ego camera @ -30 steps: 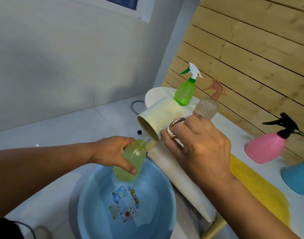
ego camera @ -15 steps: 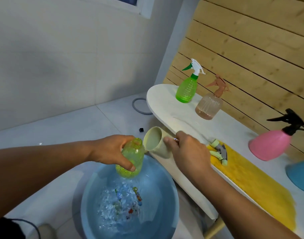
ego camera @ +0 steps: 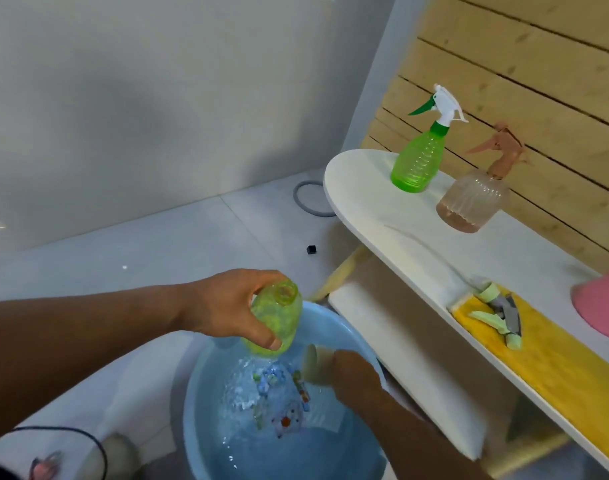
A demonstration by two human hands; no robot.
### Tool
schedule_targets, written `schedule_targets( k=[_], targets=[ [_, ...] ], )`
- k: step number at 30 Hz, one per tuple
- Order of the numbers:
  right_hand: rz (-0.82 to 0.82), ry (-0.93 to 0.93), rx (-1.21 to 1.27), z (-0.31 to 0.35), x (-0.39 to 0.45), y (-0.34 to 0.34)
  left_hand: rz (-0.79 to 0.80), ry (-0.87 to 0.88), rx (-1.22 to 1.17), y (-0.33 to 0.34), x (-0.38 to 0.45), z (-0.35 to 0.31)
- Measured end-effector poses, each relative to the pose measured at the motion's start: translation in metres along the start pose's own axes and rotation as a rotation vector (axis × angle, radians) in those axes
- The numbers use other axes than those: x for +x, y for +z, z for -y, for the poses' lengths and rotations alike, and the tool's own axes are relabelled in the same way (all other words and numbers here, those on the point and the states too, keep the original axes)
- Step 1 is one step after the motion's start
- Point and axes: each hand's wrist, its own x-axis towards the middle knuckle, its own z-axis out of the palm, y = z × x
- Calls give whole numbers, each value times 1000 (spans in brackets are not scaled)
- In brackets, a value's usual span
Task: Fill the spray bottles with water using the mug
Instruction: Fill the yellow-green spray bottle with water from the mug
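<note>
Refill scoop in hand: right hand [ego camera: 356, 374] grips the cream mug [ego camera: 315, 365], dipped into water at the right edge of the blue basin [ego camera: 206, 382], while left hand [ego camera: 227, 306] wraps fingers around an uncapped yellow-green bottle [ego camera: 277, 318] held above the basin's far edge. Next move likely needs lifting the mug and pouring into the narrow bottle mouth without spilling. Count on the white tabletop: capped green spray bottle [ego camera: 417, 161] and tan one [ego camera: 472, 202] at its far-left end, pink one [ego camera: 600, 306] partly cut off, one loose sprayer head [ego camera: 497, 313] on yellow cloth [ego camera: 555, 358]; four bottles, one mug.
</note>
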Motion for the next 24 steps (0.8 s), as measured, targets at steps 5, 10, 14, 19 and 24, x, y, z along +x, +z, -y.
schedule_targets(
  k=[5,10,14,19,24],
  targets=[
    [-9,32,21,-1,20,29,-2,5,-34,1,1,5],
    [54,61,14,18,32,52,-1,5,-31,2,6,7],
    [36,61,159,21,30,59,10,3,-34,1,7,8],
    [-55,138,627,11,27,42,14,-20,-15,-1,3,11],
    [-55,198,904,6,0,3,24,-36,14,-9,-5,10]
  ],
)
